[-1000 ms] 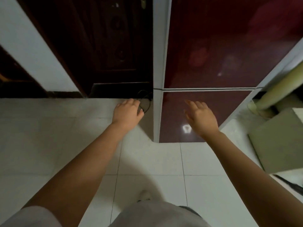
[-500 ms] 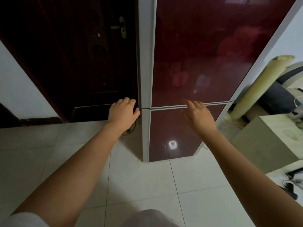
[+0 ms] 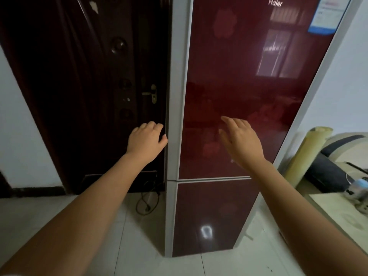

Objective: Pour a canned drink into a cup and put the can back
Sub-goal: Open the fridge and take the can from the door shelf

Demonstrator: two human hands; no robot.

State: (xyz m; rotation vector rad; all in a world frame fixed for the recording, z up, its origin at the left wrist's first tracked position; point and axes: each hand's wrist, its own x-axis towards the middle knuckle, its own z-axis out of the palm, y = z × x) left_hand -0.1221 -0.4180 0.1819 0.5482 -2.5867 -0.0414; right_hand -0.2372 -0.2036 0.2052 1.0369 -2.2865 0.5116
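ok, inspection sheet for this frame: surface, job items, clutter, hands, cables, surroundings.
Surface: pale tiled floor; no worktop in use.
Job's things: can and cup, nothing seen. Red fridge stands shut, upper door over lower door.
Clutter: rolled mat leaning right of the fridge; small items on a pale table at right, too blurred to name.
Hands: left hand has fingers curled at the fridge's left edge, grip not confirmed; right hand open in front of the upper door, contact unclear.
Cables: black cord looped on the floor left of the fridge.
Surroundings: dark door with handle, white walls.
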